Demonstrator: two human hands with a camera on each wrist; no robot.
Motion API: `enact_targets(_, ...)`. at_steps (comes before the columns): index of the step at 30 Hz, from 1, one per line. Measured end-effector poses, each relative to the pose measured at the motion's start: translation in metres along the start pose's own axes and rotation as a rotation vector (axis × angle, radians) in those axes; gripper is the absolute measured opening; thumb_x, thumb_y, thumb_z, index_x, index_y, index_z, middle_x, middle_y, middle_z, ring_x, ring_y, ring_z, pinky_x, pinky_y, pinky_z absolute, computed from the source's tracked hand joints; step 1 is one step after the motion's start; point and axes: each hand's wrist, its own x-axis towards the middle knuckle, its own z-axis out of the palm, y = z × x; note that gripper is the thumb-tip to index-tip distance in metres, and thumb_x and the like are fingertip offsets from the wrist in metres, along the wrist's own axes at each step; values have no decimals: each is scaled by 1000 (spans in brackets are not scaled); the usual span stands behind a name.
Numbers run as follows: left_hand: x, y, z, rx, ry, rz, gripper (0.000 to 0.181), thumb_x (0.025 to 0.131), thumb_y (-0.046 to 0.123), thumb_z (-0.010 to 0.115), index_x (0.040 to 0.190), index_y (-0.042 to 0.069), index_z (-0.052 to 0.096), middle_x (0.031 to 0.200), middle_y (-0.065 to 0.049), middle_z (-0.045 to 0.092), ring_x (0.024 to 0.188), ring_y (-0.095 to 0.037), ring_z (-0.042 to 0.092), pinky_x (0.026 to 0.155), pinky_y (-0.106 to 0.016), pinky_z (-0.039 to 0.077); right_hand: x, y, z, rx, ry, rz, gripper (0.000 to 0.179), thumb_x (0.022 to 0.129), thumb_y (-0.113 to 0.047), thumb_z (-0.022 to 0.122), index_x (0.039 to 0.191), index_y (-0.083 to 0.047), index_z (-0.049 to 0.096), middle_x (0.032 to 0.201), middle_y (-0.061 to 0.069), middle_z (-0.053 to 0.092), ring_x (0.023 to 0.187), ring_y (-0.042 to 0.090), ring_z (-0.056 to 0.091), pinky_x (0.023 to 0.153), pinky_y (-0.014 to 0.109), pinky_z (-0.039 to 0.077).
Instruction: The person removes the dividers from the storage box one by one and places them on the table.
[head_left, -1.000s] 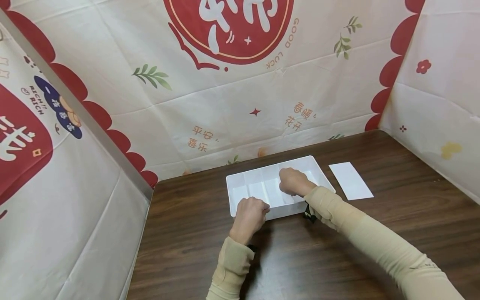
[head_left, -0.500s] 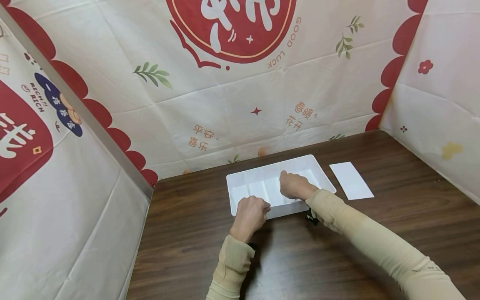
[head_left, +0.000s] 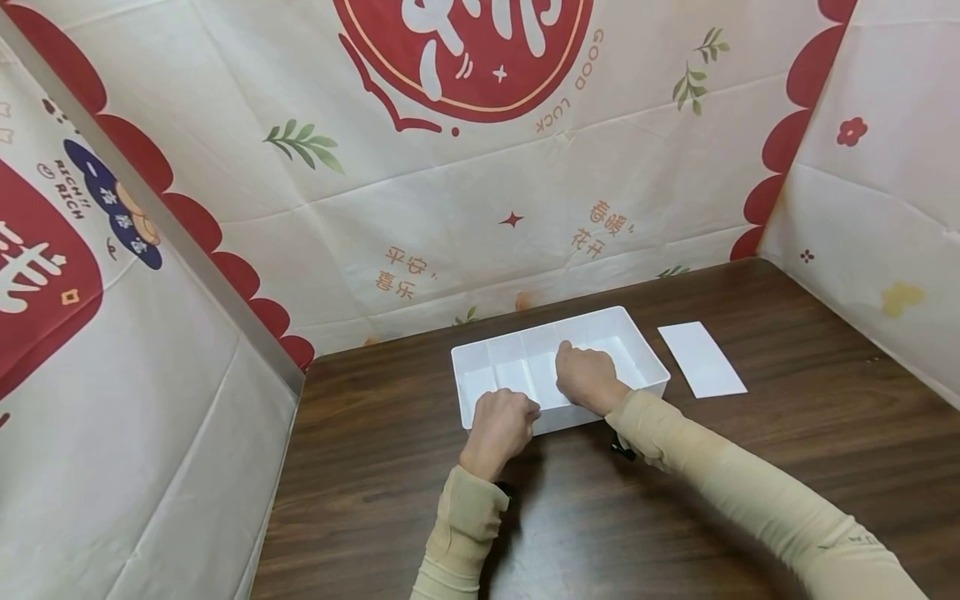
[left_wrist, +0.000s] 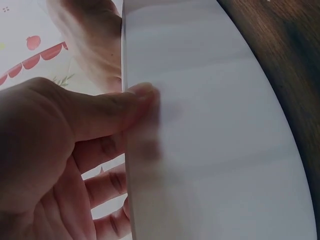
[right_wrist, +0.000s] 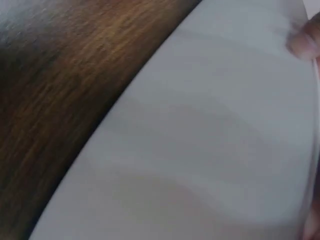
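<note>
A white divided tray (head_left: 468, 392) stands on the table. My left hand (head_left: 498, 425) pinches its front wall: in the left wrist view the thumb (left_wrist: 142, 95) lies on the outside, fingers behind the rim. My right hand (head_left: 588, 377) reaches over that wall into the tray, fingers curled, right of the middle. Whether it holds anything is hidden; the right wrist view is mostly filled by the blurred outer wall (right_wrist: 200, 125). Behind the rim, the left wrist view catches part of my right hand (left_wrist: 97, 40).
A flat white rectangular piece (head_left: 702, 360) lies on the dark wood table (head_left: 375, 483), right of the tray. Printed cloth (head_left: 450, 183) hangs behind the table and along both sides.
My right hand has shifted slightly and turned, its wrist lower over the front wall. My left hand keeps its grip, and the tray stays about in place.
</note>
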Motion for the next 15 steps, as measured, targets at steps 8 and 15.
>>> enact_targets(8, 1, -1, 3, -1, -4, -2, 16, 84, 25, 76, 68, 26, 76, 58, 6, 65, 57, -15, 64, 49, -30, 43, 2, 1, 6, 23, 91, -4, 12, 85, -4, 54, 74, -3, 49, 54, 9, 52, 46, 21, 53, 42, 40, 46)
enact_targets(15, 3, -2, 2, -9, -6, 0, 24, 85, 26, 75, 61, 26, 71, 52, 7, 59, 52, -13, 59, 47, -29, 39, 7, 7, 4, 155, 21, 35, 13, 87, -5, 45, 77, -2, 51, 58, 11, 53, 49, 22, 52, 43, 40, 44)
